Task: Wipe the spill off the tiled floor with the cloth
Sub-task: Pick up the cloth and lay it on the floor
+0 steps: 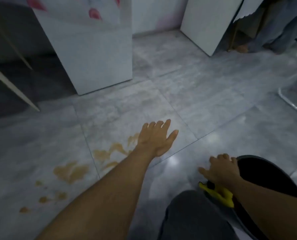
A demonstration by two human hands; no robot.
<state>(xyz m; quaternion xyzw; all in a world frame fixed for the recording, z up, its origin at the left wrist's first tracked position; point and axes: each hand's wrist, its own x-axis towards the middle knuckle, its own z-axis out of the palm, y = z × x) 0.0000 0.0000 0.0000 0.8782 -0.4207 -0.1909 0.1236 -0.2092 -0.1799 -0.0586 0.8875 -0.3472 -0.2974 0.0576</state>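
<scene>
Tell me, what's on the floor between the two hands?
Nothing: the head view shows only bare, shiny tiled floor between the left hand and the right hand.

Left hand [155, 138] reaches out flat, fingers spread, over the grey tiled floor [205, 94], just past the far end of the tan spill [71, 172]. That spill runs in blotches and small drops across the tiles, left of the forearm. Right hand [219, 169] is low near the knee [192, 213], fingers spread, at the rim of a dark round basin [265, 175]. A yellow cloth [219, 194] peeks out under the right wrist; whether the fingers grip it is unclear. White cabinet [95, 49] stands ahead, everything slightly blurred.
</scene>
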